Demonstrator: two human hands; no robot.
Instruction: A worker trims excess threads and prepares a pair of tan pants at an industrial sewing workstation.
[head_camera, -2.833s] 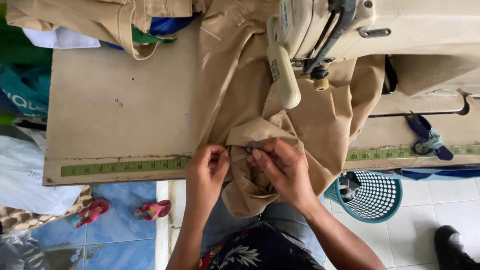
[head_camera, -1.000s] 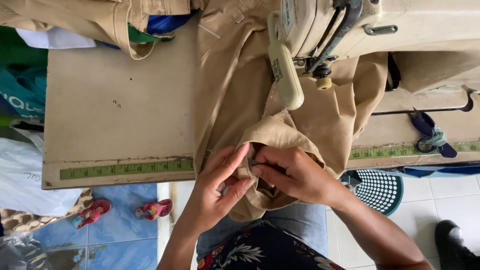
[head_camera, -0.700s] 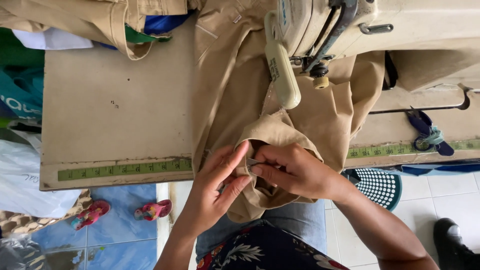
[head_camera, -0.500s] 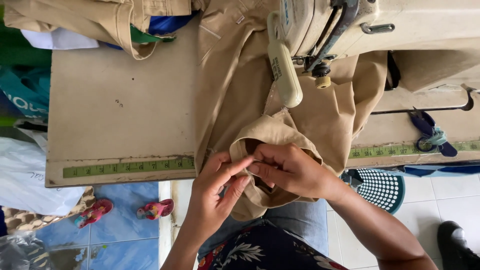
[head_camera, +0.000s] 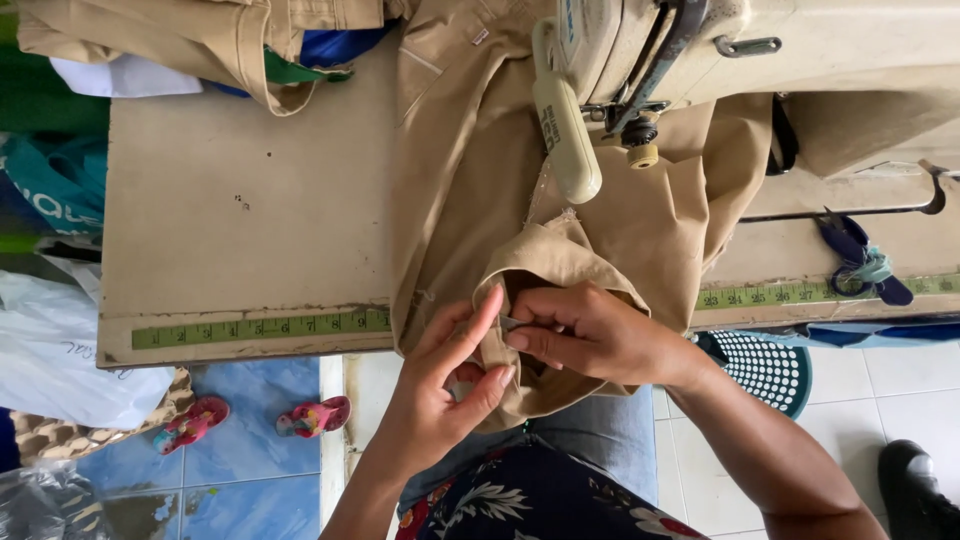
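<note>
- Tan cloth (head_camera: 470, 180) draped over the table (head_camera: 230, 200), bunched at the near edge and hanging down past it onto the lap.
- Left hand (head_camera: 440, 400) held just below the table edge, fingers (head_camera: 478, 320) stretched up flat along a fold of the cloth, thumb tucked under the bunch: pressing it, not fully closed round it.
- Right hand (head_camera: 590, 335) placed right of the left, touching it, thumb and forefinger pinched shut on a small grey piece (head_camera: 512, 324) at the fold; too small to tell what.
- Sewing machine (head_camera: 650, 60) stood at the far side of the table, cream head over the cloth, needle bar just above the fabric.
- Green tape measure (head_camera: 260, 327) laid along the table's near edge, left of the cloth; a second stretch right of it.
- Blue scissors (head_camera: 862, 268) lay at the table's right end.
- More tan garments (head_camera: 200, 40) piled at the far left corner.
- Teal basket (head_camera: 765, 370) sat on the floor under the right edge, pink sandals (head_camera: 255, 422) under the left.
</note>
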